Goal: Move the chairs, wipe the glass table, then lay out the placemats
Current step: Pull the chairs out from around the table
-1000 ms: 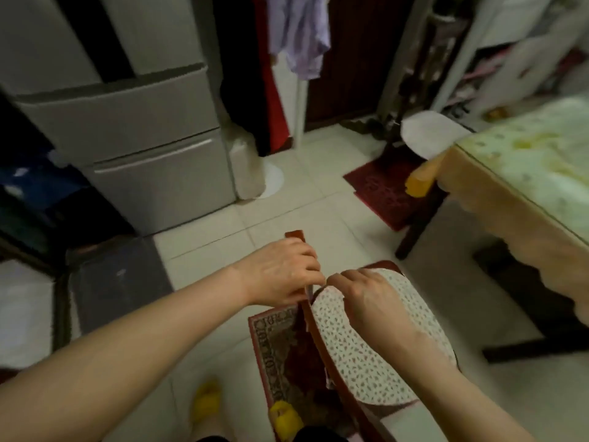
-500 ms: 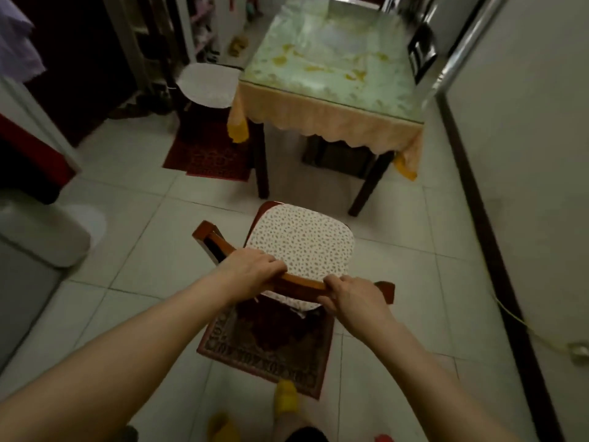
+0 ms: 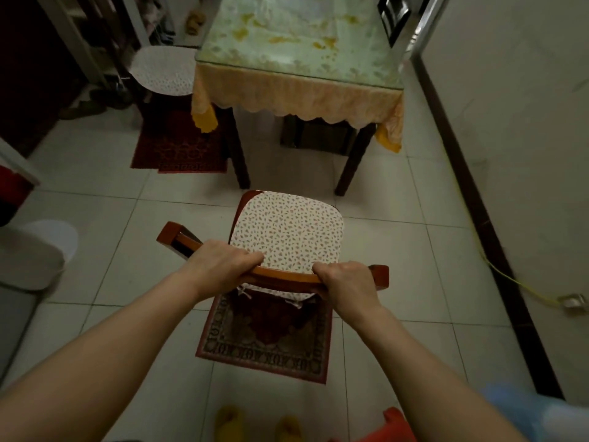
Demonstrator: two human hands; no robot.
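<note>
A wooden chair (image 3: 287,277) with a speckled white seat cushion (image 3: 288,231) stands on a small dark rug in front of me, facing the table. My left hand (image 3: 220,266) grips the left part of its curved top rail, and my right hand (image 3: 345,282) grips the right part. Beyond it is the glass table (image 3: 299,43), with a pale green patterned top and an orange scalloped cloth hanging over its edge. A second chair (image 3: 162,70) with the same cushion stands at the table's left side.
A red rug (image 3: 181,145) lies under the second chair. A white wall with a dark skirting board (image 3: 478,199) runs along the right, with a yellow cable (image 3: 522,285) on the floor. A grey bin (image 3: 28,260) sits at left. A dark chair back (image 3: 393,17) shows at the table's far right.
My view has swung from the fridge side round to the table. The chair now faces the table squarely, and my hands have spread apart along its top rail.
</note>
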